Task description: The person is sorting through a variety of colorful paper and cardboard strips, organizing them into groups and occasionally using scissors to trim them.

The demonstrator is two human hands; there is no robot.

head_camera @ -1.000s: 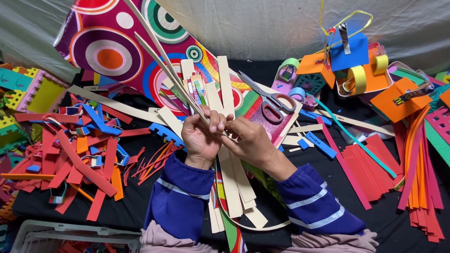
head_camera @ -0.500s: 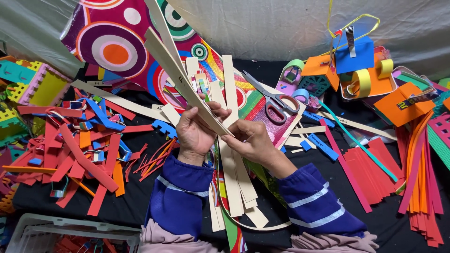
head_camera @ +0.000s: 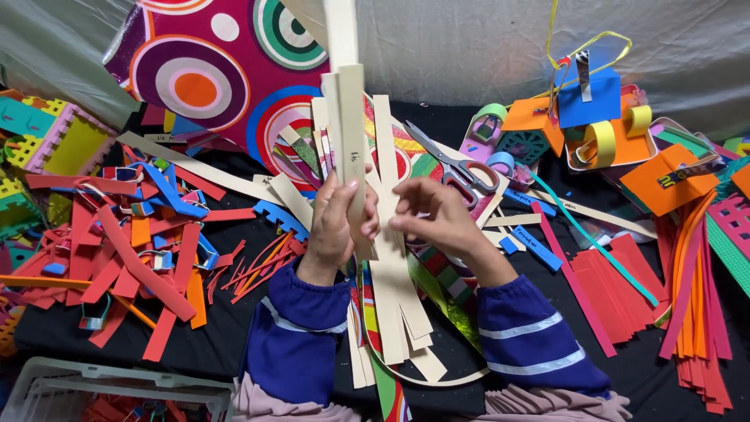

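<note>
Holding a bundle of long beige card strips (head_camera: 349, 117) upright, the left hand (head_camera: 337, 223) is closed around its lower part; long axis runs near-vertical, away from the body. The right hand (head_camera: 433, 217), fingers loosely curled and holding nothing, sits just beside it.

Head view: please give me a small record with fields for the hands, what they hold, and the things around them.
left hand: grips a bundle of beige strips, held upright
right hand: beside the bundle, fingertips at the strips; whether it grips one is unclear
under hands: more beige strips fanned on the black cloth
left side: pile of red strips mixed with orange and blue pieces
right side: scissors; orange strips
back: sheet with coloured circles
sleeves: blue with white stripes
</note>
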